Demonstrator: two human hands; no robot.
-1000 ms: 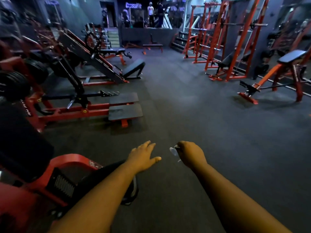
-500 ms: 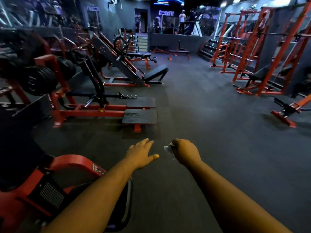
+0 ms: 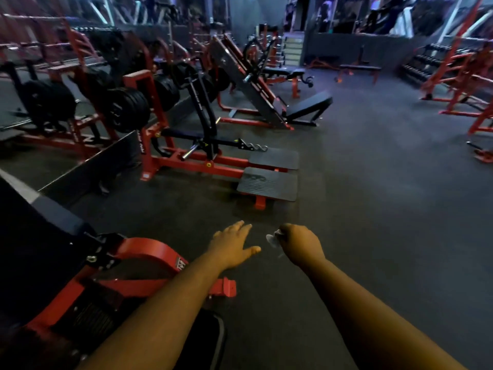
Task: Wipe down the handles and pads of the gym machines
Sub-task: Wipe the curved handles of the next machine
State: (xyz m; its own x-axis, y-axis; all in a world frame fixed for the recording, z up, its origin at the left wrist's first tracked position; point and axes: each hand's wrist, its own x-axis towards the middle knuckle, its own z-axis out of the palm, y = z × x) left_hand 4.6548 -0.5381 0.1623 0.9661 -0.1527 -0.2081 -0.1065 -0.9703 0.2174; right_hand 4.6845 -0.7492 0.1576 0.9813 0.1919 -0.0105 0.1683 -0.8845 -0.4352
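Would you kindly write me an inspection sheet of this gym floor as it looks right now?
Surface: dark rubber floor, bare ahead of the hands.
Job's things: small pale wipe, blurred; red machine with dark pad at near left.
Clutter: nothing seen.
Hands: left hand open, fingers spread, holding nothing; right hand curled round the wipe.
Cables: nothing seen.
Surroundings: footplates of a plate-loaded machine ahead, weight plates at left, red racks at right.
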